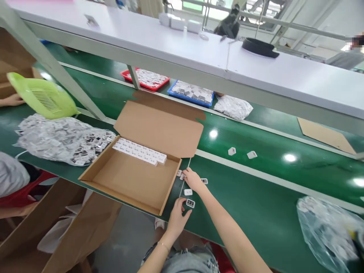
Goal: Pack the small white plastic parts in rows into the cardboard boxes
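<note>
Curled about a small white plastic piece with a dark window [190,203] is my left hand [176,217]. Its thumb and forefinger are at the piece's near and left edges. My right hand [193,179] is pinched over small white pieces [181,175] beside the box's right wall, its fingertips partly hiding them. Between the hands lies a white piece with two dark marks [188,192]. Another dark-windowed piece [204,181] shows just past my right wrist. To the left, an open cardboard box [127,182] holds rows of white pieces [139,151] along its back wall.
At left are a bag of small parts [62,138], a green basket [45,96] and another person's hand [13,100]. Red [155,88] and blue [190,99] trays stand behind the box. Two loose pieces [232,151] lie right; a parts bag [330,227] lies near right. A shelf [182,49] spans above.
</note>
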Motion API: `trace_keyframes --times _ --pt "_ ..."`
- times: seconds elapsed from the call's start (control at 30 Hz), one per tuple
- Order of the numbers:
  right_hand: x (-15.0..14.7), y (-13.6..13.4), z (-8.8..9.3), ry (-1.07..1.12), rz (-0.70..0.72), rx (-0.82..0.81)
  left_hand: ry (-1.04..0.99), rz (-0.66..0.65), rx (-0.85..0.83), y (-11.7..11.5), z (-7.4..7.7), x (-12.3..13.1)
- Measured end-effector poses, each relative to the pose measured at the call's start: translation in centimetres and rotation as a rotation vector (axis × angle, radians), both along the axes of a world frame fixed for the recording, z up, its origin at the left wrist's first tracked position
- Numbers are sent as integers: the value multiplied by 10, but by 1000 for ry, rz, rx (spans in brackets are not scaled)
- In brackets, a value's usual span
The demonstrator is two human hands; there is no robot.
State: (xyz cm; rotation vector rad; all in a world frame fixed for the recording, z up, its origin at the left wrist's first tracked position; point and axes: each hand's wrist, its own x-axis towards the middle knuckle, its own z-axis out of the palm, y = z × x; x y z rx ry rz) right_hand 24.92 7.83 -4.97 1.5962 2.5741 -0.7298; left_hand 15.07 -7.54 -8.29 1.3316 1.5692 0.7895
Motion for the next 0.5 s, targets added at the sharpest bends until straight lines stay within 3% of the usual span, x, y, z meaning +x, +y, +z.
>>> trace_keyframes --times 0.13,0.27,0.37,0.5 --pt "11 -20 -10 71 46 123 -12 15 -77 -12 3 9" --pt "33 -19 -55 315 48 285 -168 51 -170 -12 0 -5" --pt "38 -10 -86 414 82 232 -235 159 -152 -11 2 -37" --pt "34 -14 -103 432 176 138 -287 210 -93 -18 7 -59"
